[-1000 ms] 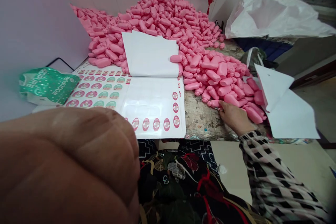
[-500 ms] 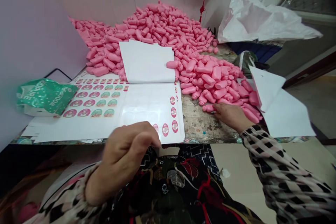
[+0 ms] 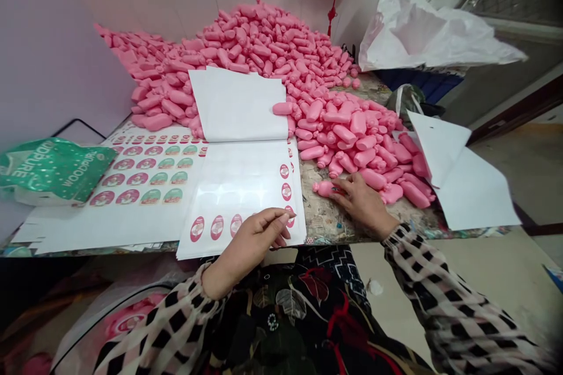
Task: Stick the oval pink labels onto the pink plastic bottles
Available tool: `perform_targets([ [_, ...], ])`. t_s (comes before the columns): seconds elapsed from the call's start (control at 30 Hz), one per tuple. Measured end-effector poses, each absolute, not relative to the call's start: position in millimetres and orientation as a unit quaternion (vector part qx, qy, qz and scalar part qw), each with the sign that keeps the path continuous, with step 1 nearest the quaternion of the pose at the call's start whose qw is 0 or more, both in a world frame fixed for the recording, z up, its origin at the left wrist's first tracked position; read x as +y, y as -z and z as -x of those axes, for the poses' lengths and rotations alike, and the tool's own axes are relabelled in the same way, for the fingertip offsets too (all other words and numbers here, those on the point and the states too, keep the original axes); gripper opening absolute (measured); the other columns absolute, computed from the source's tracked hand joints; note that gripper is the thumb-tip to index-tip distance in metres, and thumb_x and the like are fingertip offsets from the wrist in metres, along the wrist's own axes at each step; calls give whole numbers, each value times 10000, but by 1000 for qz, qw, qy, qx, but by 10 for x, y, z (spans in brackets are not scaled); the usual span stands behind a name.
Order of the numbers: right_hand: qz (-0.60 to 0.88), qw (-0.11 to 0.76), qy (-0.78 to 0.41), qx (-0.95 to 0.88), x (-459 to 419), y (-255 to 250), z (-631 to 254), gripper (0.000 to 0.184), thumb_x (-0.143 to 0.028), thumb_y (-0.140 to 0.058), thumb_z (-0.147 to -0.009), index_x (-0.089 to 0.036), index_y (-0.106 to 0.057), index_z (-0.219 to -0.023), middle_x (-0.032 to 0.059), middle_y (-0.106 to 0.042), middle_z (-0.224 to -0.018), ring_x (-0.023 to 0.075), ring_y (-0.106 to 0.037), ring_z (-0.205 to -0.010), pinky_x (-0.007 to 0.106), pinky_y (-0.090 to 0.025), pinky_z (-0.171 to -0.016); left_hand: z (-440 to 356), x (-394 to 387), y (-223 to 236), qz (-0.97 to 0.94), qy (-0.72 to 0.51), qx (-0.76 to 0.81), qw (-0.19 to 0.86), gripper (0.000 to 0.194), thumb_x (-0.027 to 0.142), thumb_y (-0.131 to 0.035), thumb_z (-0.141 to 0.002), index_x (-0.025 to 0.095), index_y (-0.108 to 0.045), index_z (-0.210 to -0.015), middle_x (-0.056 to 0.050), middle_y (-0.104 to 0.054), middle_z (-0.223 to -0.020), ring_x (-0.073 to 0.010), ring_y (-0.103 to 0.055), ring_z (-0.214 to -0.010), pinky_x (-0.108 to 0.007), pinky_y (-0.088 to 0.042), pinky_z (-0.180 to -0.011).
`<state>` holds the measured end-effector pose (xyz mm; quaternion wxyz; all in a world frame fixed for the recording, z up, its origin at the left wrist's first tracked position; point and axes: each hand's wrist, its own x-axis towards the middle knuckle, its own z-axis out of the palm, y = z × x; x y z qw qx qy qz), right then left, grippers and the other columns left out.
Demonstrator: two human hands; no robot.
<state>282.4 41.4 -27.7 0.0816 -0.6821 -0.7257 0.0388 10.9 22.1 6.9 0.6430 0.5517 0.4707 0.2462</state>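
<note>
My left hand (image 3: 257, 237) is over the sticker sheet (image 3: 237, 164), thumb and index finger pinched at the oval pink sticker (image 3: 290, 216) in its right column. Whether anything is between those fingertips cannot be made out. More oval stickers run along the sheet's lower edge, partly hidden by this hand. On the worn tabletop, my right hand (image 3: 363, 202) has its fingers closed on the end of a small pink plastic bottle (image 3: 324, 188), which lies on its side with its neck to the left. A heap of similar bottles (image 3: 360, 129) rises just behind the right hand.
A larger bottle pile (image 3: 259, 35) covers the back against the wall. Round-label sheets (image 3: 145, 217) and a green bag (image 3: 57, 170) are on the left. Folded white paper (image 3: 475, 187) lies at the right, before a white plastic bag (image 3: 422, 29).
My right hand has drawn the pink bottle left and toward me, away from the heap. My left hand has moved right and down to the sheet's corner stickers. The view has shifted slightly.
</note>
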Motion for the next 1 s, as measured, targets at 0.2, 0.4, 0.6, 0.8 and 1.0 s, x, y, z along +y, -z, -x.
perform_targets([
  [0.2,651,237,-176,-699,437,426,-2899,413,-431,-594,-805,-213,-571,-1154,80,-604,-1141,253,-563,-1035,386,-441,-865,-146,269,-47,-501,-261,454,689,297,406,-547,-829,180,-627,-1005,-8,-621,-741,-121,-571,-644,-274,-449,-650],
  [0.4,559,400,-438,-580,449,189,-2451,352,-403,-652,-762,-190,-605,-1037,42,-641,-1018,183,-594,-902,332,-457,-818,-221,391,-64,-371,-315,437,756,480,339,-618,-802,202,-498,-1246,-55,-635,-925,-119,-611,-705,-274,-463,-677],
  [0.6,508,382,-529,-562,460,-107,-2086,342,-373,-652,-763,-200,-639,-1059,33,-664,-1006,189,-590,-936,363,-438,-880,-214,454,-46,-332,-369,397,772,440,367,-666,-771,164,-560,-1147,-24,-631,-732,-122,-620,-645,-270,-482,-673],
  [0.8,437,361,-676,-470,438,-130,-1955,288,-340,-655,-773,-205,-635,-1027,19,-667,-909,158,-604,-844,316,-458,-803,-167,568,-71,-341,-422,406,736,332,321,-670,-773,147,-604,-1048,-30,-641,-850,-91,-584,-652,-225,-470,-626],
  [1.0,458,473,-668,-348,309,34,-1664,405,-363,-676,-767,-262,-499,-1118,-60,-581,-684,83,-509,-550,214,-400,-546,-256,601,-70,-322,-396,358,782,316,444,-556,-836,178,-574,-1006,-12,-598,-741,-97,-559,-571,-196,-433,-474],
])
